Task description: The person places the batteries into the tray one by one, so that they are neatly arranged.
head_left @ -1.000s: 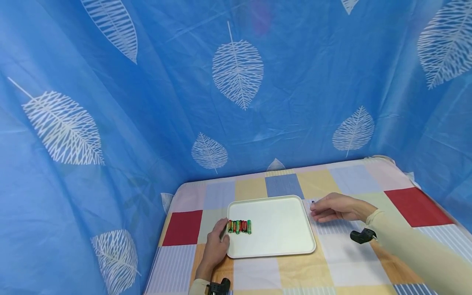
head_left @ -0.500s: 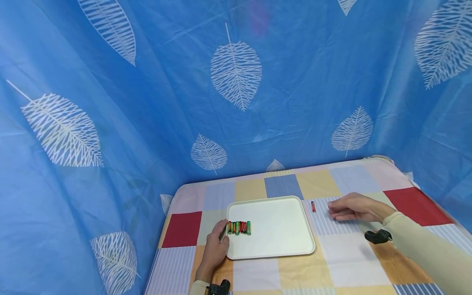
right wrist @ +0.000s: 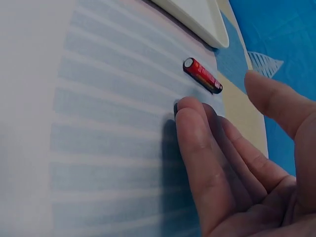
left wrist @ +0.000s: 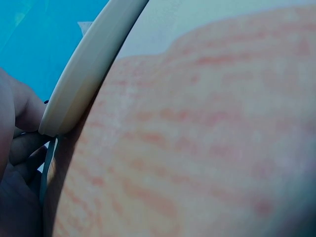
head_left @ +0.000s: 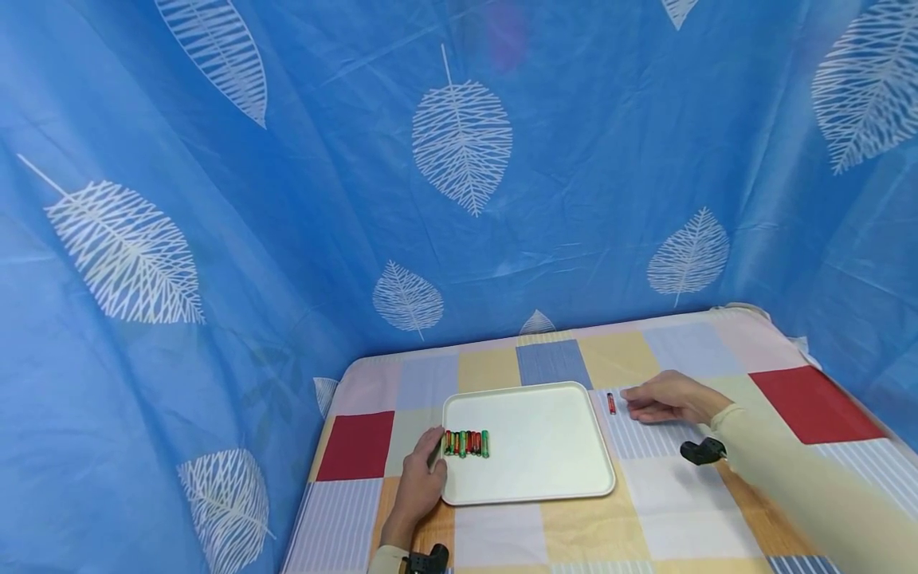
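Note:
On the striped cloth patch right of the tray lies a single red battery [head_left: 611, 403]. My right hand [head_left: 667, 397] hovers just right of it, thumb apart from the fingers, holding nothing. In the right wrist view the red battery [right wrist: 202, 75] sits beyond the fingertips, not touched. A white tray [head_left: 545, 446] carries a side-by-side row of several red and green batteries [head_left: 466, 443] near its left rim. My left hand [head_left: 419, 476] holds that rim; in the left wrist view its thumb touches the tray edge [left wrist: 79, 74], with other fingers lower and partly hidden.
A patchwork tablecloth [head_left: 502, 530] covers the table. Behind and to the left hangs a blue curtain [head_left: 323, 199] with white leaf prints, close to the table's far edge.
My right hand pulled away rightward from the red battery, uncovering it, then came back left a little. The battery stays put on the cloth. The left hand and tray keep their places.

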Demonstrator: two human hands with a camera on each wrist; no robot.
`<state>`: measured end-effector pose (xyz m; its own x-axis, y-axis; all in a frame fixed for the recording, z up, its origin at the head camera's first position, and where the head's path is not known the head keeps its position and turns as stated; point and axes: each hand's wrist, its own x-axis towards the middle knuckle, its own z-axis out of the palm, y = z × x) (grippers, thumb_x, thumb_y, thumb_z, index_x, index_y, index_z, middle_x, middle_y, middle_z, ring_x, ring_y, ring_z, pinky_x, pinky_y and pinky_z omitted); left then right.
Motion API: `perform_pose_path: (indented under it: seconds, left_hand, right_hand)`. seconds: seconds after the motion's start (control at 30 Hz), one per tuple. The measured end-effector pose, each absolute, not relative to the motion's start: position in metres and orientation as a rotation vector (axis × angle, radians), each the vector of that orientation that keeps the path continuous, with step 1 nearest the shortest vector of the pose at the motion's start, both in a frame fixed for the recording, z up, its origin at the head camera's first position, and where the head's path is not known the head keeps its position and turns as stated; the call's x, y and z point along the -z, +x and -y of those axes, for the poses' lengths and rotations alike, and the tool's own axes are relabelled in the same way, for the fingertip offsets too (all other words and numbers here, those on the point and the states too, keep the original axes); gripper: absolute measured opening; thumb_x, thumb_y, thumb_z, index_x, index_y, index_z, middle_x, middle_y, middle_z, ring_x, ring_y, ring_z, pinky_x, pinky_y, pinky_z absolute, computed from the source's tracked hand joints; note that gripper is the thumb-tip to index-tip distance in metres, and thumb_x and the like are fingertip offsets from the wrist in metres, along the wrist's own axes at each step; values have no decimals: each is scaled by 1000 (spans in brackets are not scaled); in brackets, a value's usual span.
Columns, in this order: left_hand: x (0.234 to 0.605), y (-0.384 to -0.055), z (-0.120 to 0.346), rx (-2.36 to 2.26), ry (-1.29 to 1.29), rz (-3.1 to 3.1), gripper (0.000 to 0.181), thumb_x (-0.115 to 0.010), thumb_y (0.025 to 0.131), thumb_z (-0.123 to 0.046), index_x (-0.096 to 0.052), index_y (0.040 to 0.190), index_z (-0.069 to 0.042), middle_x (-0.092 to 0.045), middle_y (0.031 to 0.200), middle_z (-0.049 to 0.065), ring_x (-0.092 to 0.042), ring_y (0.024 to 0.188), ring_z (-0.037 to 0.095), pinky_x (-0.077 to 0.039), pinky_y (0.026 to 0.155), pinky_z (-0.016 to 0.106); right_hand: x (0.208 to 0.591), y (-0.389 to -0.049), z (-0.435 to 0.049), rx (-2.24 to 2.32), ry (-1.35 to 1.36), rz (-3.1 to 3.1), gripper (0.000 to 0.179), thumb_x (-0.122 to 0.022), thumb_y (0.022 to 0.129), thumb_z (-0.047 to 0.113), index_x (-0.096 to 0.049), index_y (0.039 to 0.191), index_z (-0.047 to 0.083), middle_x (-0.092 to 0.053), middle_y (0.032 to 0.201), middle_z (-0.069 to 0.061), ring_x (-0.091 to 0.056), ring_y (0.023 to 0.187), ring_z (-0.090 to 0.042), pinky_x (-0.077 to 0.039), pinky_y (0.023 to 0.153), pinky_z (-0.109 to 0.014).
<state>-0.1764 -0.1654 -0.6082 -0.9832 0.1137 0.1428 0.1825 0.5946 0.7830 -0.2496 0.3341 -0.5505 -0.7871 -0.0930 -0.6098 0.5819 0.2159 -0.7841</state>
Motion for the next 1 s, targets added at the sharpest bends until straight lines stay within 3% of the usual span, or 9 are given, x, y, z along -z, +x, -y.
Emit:
perform_pose_path:
  seconds: [0.33, 0.63, 1.0]
  left_hand:
    - [609, -176, 166, 1368, -252, 2729, 56, -58, 102, 3, -54, 158, 3, -52, 165, 22, -43, 160, 43, -35, 130, 61]
    - [609, -176, 166, 1354, -250, 2729, 56, -58, 102, 3, -54, 158, 3, -53, 165, 22, -43, 159, 42, -35, 130, 62]
    - [607, -174, 164, 1353, -239, 2734, 57, -58, 102, 3, -54, 158, 3, -52, 165, 23, -44, 159, 43, -36, 129, 62]
  right_hand:
    - [552, -260, -311, 1485, 439, -2113, 28, -84, 98, 22, -76, 102, -4, -76, 70, -3, -75, 61, -8, -65, 64, -24]
    - [557, -270, -300, 1348, 467, -2276, 24, -87, 95, 21, -79, 89, 0, -73, 65, -2, -71, 55, -8, -64, 59, -25]
    - [557, -266, -295, 1272, 438, -2381, 17, -84, 92, 14, -81, 86, -2, -75, 67, -6, -70, 53, -10, -63, 56, -26]
